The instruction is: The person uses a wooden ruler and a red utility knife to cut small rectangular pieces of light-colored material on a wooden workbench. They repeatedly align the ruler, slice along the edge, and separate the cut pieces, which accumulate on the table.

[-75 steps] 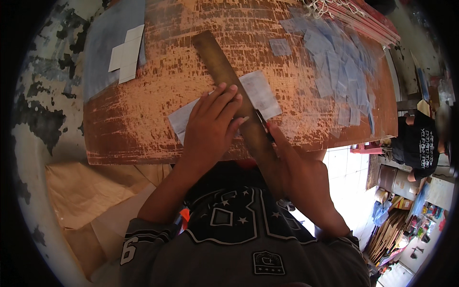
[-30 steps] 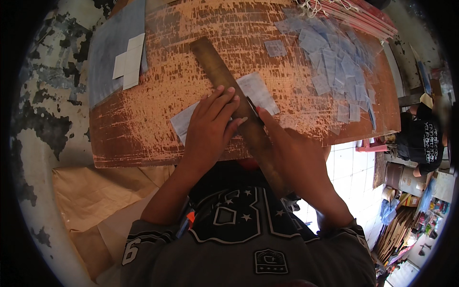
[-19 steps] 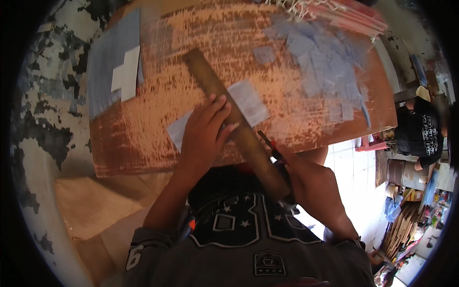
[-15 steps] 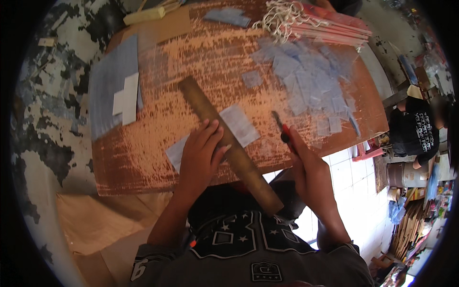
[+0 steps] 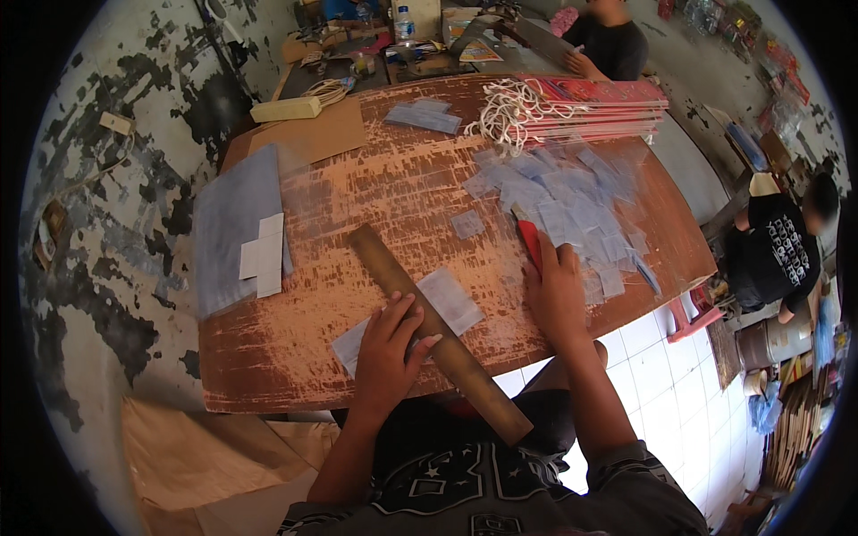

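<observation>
A long brown straightedge (image 5: 444, 338) lies slantwise over a pale translucent sheet (image 5: 451, 300), its near end jutting past the table edge. My left hand (image 5: 390, 344) presses on the straightedge with fingers and thumb spread, holding nothing in its palm; it covers part of the sheet's left side. In my right hand (image 5: 556, 295) is a red utility knife (image 5: 530, 245), gripped with its tip pointing away from me. The knife is above the table, to the right of the straightedge and apart from the sheet. Beyond it lies a loose pile of cut translucent pieces (image 5: 563, 192).
The worn brown table (image 5: 313, 348) also bears a stack of larger sheets (image 5: 234, 223) with white strips (image 5: 265, 256) at left. Red flat items with white cords (image 5: 572, 112) lie at the far right. One person (image 5: 617, 45) sits beyond; another (image 5: 778, 241) is at right.
My right hand has moved away from me with the utility knife, toward the pile of cut pieces. My left hand stays on the straightedge. The view has tilted up, bringing the far bench into sight.
</observation>
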`<action>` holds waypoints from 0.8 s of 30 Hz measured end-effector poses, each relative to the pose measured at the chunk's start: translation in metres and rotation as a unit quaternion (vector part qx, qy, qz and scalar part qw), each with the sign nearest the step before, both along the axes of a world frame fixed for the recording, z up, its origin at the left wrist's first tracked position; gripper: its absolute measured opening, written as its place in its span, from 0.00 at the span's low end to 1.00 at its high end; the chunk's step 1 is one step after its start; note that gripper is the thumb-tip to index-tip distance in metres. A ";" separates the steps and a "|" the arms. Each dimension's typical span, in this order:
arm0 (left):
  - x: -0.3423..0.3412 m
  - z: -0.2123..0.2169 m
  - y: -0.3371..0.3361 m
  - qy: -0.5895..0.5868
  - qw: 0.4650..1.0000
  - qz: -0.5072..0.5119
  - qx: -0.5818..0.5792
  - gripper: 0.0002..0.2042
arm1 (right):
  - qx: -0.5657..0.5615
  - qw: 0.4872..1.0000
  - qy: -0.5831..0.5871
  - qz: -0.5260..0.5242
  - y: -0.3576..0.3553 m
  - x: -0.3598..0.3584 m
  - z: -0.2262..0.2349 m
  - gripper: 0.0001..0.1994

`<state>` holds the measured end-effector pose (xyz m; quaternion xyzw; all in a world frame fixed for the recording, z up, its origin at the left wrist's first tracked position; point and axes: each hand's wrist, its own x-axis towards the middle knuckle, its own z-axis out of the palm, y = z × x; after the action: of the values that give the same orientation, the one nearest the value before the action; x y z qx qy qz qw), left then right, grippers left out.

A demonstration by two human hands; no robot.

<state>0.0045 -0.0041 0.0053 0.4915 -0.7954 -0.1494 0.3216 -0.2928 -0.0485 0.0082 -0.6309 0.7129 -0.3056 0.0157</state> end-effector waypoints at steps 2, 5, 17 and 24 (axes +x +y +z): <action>-0.002 -0.001 0.001 0.005 1.000 0.005 -0.001 0.23 | -0.039 0.999 0.031 -0.002 0.006 0.006 0.009 0.29; -0.004 0.001 0.001 0.022 1.000 0.009 -0.004 0.23 | -0.121 0.987 0.071 0.078 0.014 0.014 0.013 0.28; -0.001 -0.005 -0.002 -0.013 1.000 0.003 -0.019 0.25 | 0.022 0.915 0.095 0.391 0.013 0.048 0.029 0.28; -0.001 -0.006 -0.002 -0.019 1.000 0.003 -0.016 0.27 | 0.030 0.903 0.116 0.413 0.013 0.044 0.035 0.31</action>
<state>0.0035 -0.0065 -0.0007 0.4916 -0.8020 -0.1258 0.3150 -0.2486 -0.0359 0.0436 -0.8990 0.3942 -0.1746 0.0767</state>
